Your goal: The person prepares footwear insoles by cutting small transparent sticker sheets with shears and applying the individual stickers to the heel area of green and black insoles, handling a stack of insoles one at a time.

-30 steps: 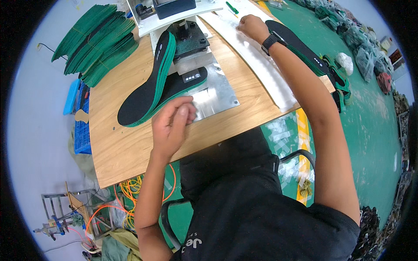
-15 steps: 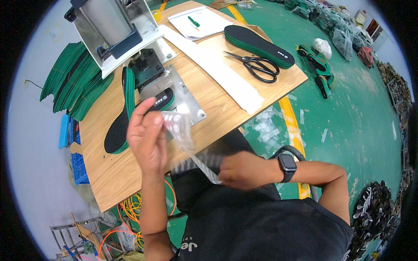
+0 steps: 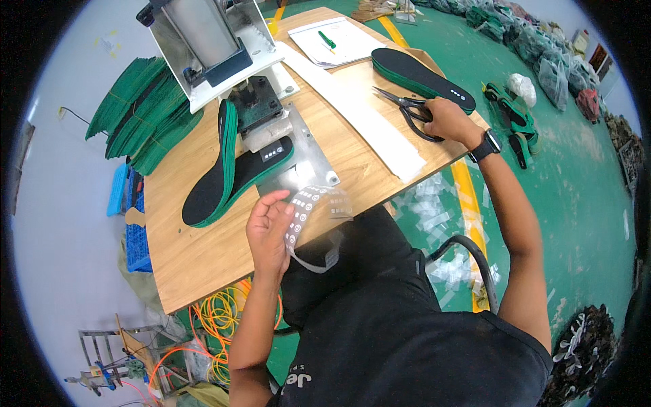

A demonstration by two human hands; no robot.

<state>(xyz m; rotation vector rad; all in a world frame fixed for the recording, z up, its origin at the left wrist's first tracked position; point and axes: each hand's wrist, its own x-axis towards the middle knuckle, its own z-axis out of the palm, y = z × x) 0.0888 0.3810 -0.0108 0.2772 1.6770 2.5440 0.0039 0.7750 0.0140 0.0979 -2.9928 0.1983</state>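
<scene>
Near the table's front edge my left hand pinches a clear strip of printed white labels, which curls down past the edge. My right hand is closed on the handles of black scissors, whose blades still lie by the tabletop and point left. Just behind the scissors is a black and green insole. Left of centre, another insole has its heel on the metal plate under the press. A further insole leans on edge across it.
A long white strip crosses the wooden table. Behind it lies a paper pad with a green pen. Stacked green insoles stand at the left. Clear scraps litter the floor beside a curved chair arm.
My right hand has let go of the label strip's lower end and moved up right onto the scissors. The strip now hangs from my left hand alone. The whole view has shifted slightly.
</scene>
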